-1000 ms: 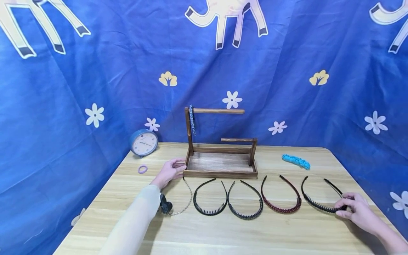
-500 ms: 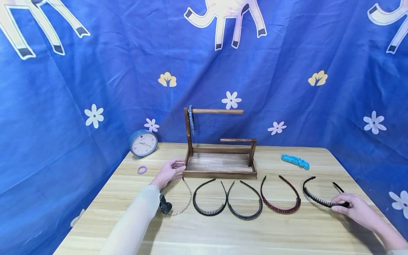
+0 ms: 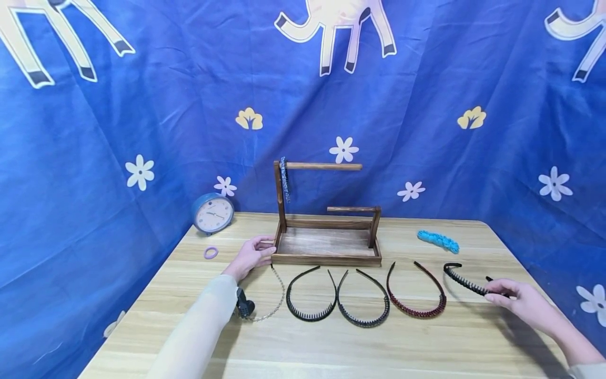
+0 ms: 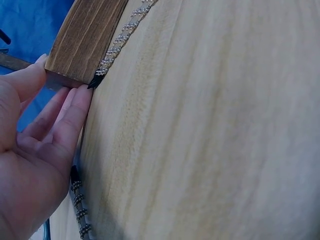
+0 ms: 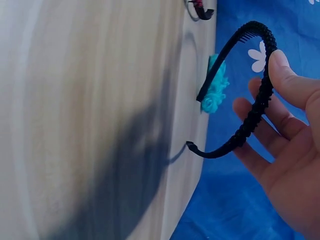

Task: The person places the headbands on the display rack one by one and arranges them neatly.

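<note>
My right hand [image 3: 523,308] pinches a black toothed headband [image 5: 257,107] between thumb and fingers at its curved part. In the right wrist view its two ends point toward the table and its shadow falls on the wood. My left hand [image 3: 251,257] grips the left end of a dark wooden rack [image 3: 326,259], thumb on one side and fingers on the other at the corner [image 4: 85,45]. On the rack's upper bar [image 3: 326,166] hangs a blue patterned headband [image 3: 285,179]. A beaded headband [image 3: 282,300] lies beneath the left wrist, partly hidden.
Two dark headbands, one [image 3: 310,317] beside the other [image 3: 369,322], and a dark red headband [image 3: 421,314] lie in front of the rack. A turquoise hair band [image 3: 437,240], a purple ring [image 3: 211,252] and a blue clock [image 3: 214,212] stand or lie around it.
My right hand has lifted the black headband, turned it and moved it slightly left. The left hand and the rack stay where they were.
</note>
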